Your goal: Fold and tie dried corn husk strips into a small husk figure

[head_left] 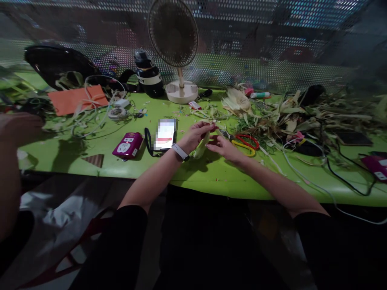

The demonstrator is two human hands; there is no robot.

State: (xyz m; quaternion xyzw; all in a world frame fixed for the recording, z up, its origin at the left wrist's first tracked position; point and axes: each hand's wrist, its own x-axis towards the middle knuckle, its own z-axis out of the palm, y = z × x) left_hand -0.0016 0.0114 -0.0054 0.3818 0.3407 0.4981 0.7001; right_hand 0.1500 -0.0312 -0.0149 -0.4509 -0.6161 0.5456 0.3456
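Observation:
My left hand (200, 133), with a white band on its wrist, pinches the upper end of a pale green corn husk (200, 149) that hangs down toward the green tabletop (193, 175). Close by on the right is my right hand (223, 147), fingers bent and somewhat apart, its tips beside the husk. I cannot make out whether they touch it. Scissors (246, 146) with red and yellow handles lie just beyond my right hand.
A lit phone (165, 135) and a magenta power adapter (128, 146) lie to the left. A fan (181, 92) and a black bottle (150, 80) stand behind. Dried husks (237, 101) and cables (332, 171) spread rightward. Another person's arm (12, 161) reaches in at far left.

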